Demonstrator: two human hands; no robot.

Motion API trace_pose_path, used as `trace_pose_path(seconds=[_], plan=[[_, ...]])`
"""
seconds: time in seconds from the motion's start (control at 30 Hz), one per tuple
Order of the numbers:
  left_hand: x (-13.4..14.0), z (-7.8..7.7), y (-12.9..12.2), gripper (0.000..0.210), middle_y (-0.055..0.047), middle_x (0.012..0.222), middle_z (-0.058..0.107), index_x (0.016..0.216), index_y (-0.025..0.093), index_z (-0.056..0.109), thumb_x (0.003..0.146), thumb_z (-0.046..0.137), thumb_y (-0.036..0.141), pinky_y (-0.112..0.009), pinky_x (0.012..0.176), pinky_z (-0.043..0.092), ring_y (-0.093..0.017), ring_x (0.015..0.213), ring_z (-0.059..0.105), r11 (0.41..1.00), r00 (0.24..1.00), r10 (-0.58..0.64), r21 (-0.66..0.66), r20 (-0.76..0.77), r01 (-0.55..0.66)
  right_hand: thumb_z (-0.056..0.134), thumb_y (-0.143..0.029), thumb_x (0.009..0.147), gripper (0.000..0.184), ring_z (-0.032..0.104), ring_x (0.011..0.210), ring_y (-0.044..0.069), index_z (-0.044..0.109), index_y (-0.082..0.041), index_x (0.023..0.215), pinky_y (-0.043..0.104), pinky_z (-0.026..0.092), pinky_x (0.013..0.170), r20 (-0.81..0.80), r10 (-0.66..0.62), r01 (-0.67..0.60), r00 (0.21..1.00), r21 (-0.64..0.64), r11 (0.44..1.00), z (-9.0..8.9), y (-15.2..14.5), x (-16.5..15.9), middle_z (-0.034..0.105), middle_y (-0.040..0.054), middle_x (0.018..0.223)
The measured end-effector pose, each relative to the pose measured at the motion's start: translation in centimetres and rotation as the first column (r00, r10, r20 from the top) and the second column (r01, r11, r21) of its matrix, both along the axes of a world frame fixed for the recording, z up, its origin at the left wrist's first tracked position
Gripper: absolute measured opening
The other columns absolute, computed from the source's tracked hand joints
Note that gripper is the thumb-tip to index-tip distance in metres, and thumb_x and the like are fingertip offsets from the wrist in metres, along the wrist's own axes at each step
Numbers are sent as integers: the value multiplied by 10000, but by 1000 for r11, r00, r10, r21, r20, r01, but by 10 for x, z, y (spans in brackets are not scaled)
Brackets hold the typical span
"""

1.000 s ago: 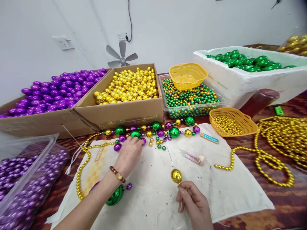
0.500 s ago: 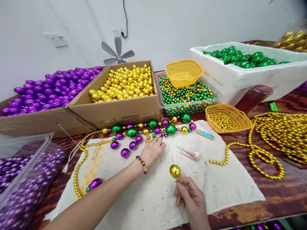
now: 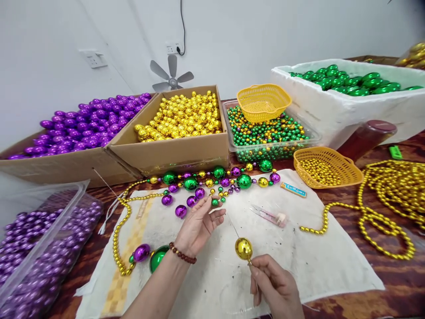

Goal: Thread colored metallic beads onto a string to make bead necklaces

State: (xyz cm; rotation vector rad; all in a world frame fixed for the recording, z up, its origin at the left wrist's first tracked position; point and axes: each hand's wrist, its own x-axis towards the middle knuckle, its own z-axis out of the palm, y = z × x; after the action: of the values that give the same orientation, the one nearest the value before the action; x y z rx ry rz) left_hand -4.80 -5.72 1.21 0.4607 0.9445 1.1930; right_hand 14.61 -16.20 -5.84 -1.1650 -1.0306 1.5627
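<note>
My left hand (image 3: 202,223) is turned partly palm up, its fingers curled at a small green bead (image 3: 215,202) that looks pinched at the fingertips. My right hand (image 3: 274,283) pinches a long thin needle (image 3: 233,227) just below a large gold bead (image 3: 244,249) threaded on it. The needle's tip points up toward my left fingers; thread hangs below my right hand. Beside my left hand lie loose purple beads (image 3: 181,211) and small gold, green and purple beads. A strung garland (image 3: 190,183) of mixed beads runs behind them, with a big green bead (image 3: 159,259) near my left forearm.
Pink-handled snips (image 3: 268,215) and a blue packet (image 3: 294,189) lie on the white cloth (image 3: 318,261). Behind stand boxes of purple (image 3: 66,157) and gold beads (image 3: 172,155), a clear tub (image 3: 275,146), yellow baskets (image 3: 348,177) and a foam box (image 3: 335,113). Gold bead strands (image 3: 395,190) lie right.
My left hand has drawn back from the small beads and turned its palm up, with a green bead now at its fingertips. My right hand still pinches the needle. The view has shifted slightly left.
</note>
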Motion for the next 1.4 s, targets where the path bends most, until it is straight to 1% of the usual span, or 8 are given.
trace_pose_path(seconds=[0.2,0.43,0.67,1.0,1.17,1.3,1.37,1.4], plan=[[-1,-3,-6,209,-50,836,678,946,121,693,875,643,311,-261,684,568,-139,730,676,991,989,95,-100,111,-84,548,-545,895,415,473,401,83,594,-150,778,181,369,417,66,91,-90,994,-25,996,8,-4,0,548,-16,511],[0,-8,-8,214,-48,765,663,951,79,688,883,636,275,-258,680,567,-134,706,671,990,986,65,-135,153,-45,561,-535,891,404,473,378,72,603,-148,781,168,358,404,73,85,-82,994,-32,996,11,-4,-4,546,-25,496],[-1,-12,-8,139,-22,778,657,928,142,666,882,636,271,-261,685,554,-114,692,651,997,978,22,-74,208,-6,591,-540,870,399,487,351,69,618,-154,771,157,332,375,59,31,-28,998,-56,998,17,-6,-2,547,-29,483],[0,-13,-7,254,-8,718,602,884,154,671,864,639,405,-240,636,515,-99,634,601,1000,1000,-21,3,22,21,558,-554,882,411,445,331,67,594,-155,788,167,293,361,78,107,-98,991,-114,989,16,-8,4,539,-33,496],[13,-9,-19,418,-24,682,585,860,130,702,887,545,518,-251,622,491,-119,606,599,998,973,-30,54,-228,44,540,-495,919,358,502,416,87,587,-155,814,194,343,434,26,100,-98,995,-52,994,7,-5,-1,553,-23,562],[10,0,-33,525,-85,756,659,964,139,714,917,419,571,-319,667,505,-193,676,640,973,840,-174,40,-514,226,549,-468,927,327,497,470,89,556,-164,805,208,335,469,-42,42,-43,998,-28,999,4,2,-9,550,-22,611],[-7,6,-29,403,-82,805,679,984,179,713,903,498,510,-323,700,485,-210,730,630,960,654,-92,109,-751,259,557,-471,923,314,500,478,90,550,-168,839,208,309,464,-95,57,-62,994,-56,996,5,6,-12,566,-20,633],[-19,8,-24,335,-78,844,681,996,200,711,889,542,470,-329,732,470,-221,776,619,951,513,-1,158,-858,266,557,-473,922,309,500,479,89,549,-170,865,206,295,460,-127,77,-86,989,-68,994,5,7,-13,573,-18,647]])
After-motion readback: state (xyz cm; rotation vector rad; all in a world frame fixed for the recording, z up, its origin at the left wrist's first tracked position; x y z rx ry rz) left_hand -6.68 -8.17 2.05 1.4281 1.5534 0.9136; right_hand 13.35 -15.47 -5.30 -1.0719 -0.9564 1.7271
